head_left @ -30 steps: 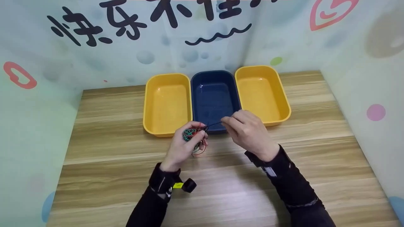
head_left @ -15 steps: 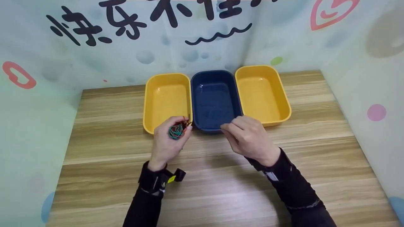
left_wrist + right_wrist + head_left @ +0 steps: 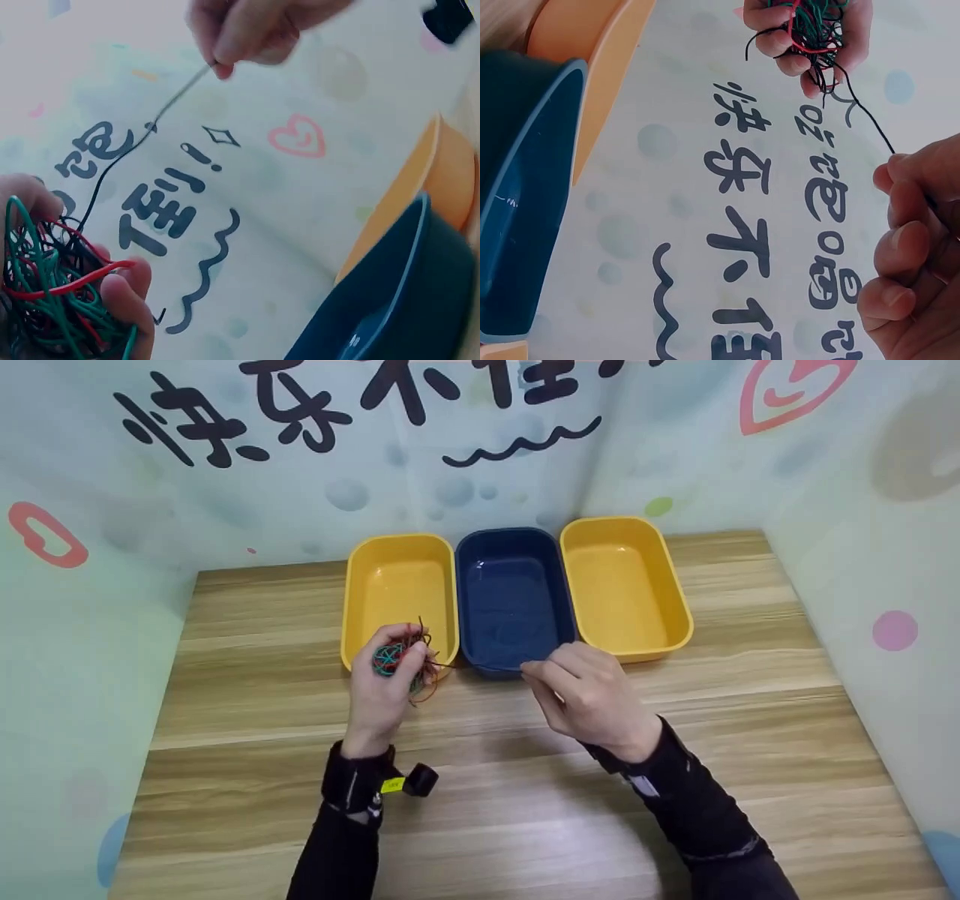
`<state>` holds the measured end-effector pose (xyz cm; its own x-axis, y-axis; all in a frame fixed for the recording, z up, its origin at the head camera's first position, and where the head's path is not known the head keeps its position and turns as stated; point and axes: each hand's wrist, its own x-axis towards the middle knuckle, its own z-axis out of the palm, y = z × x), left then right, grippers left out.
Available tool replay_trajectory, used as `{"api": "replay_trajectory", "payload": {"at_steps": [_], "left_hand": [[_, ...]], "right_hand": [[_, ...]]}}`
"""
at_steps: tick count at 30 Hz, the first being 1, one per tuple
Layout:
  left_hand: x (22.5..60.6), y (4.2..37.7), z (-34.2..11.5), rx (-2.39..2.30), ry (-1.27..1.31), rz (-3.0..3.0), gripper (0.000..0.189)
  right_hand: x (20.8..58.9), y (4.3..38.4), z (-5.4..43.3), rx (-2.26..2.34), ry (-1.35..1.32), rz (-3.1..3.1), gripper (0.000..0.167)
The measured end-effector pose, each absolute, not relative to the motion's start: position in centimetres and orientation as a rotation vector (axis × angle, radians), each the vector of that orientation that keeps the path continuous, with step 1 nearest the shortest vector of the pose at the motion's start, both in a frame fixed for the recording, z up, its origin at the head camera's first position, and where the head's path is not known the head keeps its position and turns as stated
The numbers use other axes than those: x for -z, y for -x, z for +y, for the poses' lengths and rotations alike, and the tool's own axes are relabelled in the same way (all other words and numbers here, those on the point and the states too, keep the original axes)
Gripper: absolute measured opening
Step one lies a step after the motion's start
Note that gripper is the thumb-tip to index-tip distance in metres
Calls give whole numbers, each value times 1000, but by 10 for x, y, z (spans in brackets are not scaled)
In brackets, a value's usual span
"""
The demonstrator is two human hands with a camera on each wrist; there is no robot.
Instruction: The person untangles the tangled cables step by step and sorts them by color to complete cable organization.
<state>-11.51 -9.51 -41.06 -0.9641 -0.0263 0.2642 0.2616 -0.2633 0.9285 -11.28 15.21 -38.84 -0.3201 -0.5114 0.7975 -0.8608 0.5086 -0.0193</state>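
A tangled bundle of thin green, red and black wires [image 3: 388, 658] sits in my left hand [image 3: 373, 701], which grips it over the front end of the left yellow bin. From the tangle [image 3: 64, 300] one black wire [image 3: 97, 184] stretches across to my right hand [image 3: 589, 697]. Thumb and fingertips of that hand [image 3: 915, 247] pinch the wire, just in front of the blue bin. In the right wrist view the black wire [image 3: 870, 116] runs nearly straight between the hands, while other loose ends stick out around the bundle.
Three bins stand side by side at the back of the wooden table [image 3: 247, 697]: a yellow bin [image 3: 405, 577], a dark blue bin [image 3: 510, 585] and another yellow bin [image 3: 622, 585]. Behind them rises a printed backdrop [image 3: 360, 472].
My left hand has moved left with the wire bundle, away from the right hand. The gap between the hands has widened. My right hand has shifted only slightly toward the front.
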Motion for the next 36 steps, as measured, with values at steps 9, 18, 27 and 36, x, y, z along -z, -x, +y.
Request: {"api": "replay_trajectory", "payload": {"at_steps": [9, 18, 27, 36], "left_hand": [[412, 118, -92, 2765, 77, -1382, 8], [412, 120, -96, 2756, 16, -1332, 8], [414, 123, -101, 2731, 41, -1323, 12], [412, 124, -104, 2687, -27, -1281, 5]], "right_hand": [[391, 113, 150, -565, -1108, -1966, 8], [390, 113, 147, -565, -1139, -1967, 7], [390, 112, 146, -549, -1151, -1953, 8], [386, 108, 144, -520, -1198, -1935, 18]]}}
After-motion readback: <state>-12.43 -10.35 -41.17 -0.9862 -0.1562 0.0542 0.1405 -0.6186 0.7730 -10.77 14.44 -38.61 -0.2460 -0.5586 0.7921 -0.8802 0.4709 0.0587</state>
